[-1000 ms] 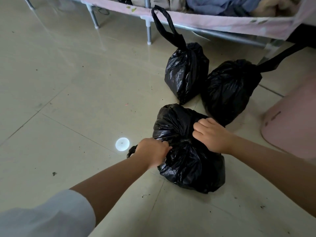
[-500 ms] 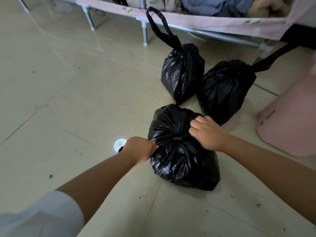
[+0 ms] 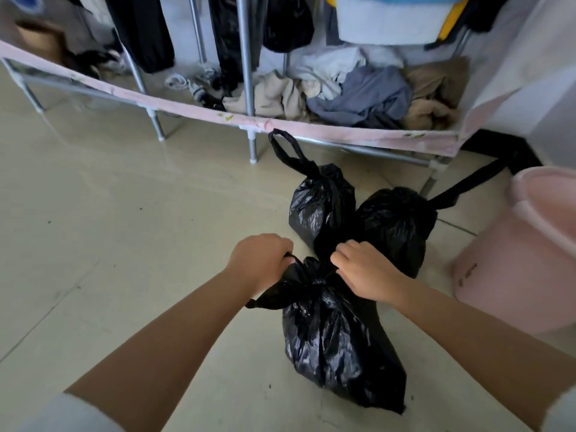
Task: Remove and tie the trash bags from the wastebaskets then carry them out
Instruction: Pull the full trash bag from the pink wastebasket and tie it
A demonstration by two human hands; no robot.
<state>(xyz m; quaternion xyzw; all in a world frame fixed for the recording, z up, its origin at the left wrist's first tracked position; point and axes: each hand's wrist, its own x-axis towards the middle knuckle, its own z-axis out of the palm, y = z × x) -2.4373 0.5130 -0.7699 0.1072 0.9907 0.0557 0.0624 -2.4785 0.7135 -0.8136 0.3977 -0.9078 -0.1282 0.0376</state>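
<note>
Since half a second back: near bag (image 3: 339,332) lifted and stretched tall, hanging from both hands rather than slumped round on the floor; view tilted up, so the rack (image 3: 249,73) of clothes now shows at 12 o'clock.

Left hand (image 3: 260,260) fisted around a black strap at the bag's neck, a loose loop tail poking out below the wrist at 9 o'clock of the bag. Right hand (image 3: 364,272) curled, pinching the gathered plastic on the other side of the neck. Hands close together, bag mouth between them.

Bag sits at frame centre, its bottom apparently touching the floor (image 3: 109,229); cannot tell for certain. Two tied bags (image 3: 324,207) stand just behind it at 12 to 1 o'clock, touching each other. Pink bin (image 3: 517,260) at 3 o'clock.

Step in hand, as judged: cinching the knot. To do it well, pull the two straps straight apart, level, keeping the neck bunched tight under the knot so nothing spills; thin plastic may tear if jerked, so a steady pull. Then gather all three by their loops.
</note>
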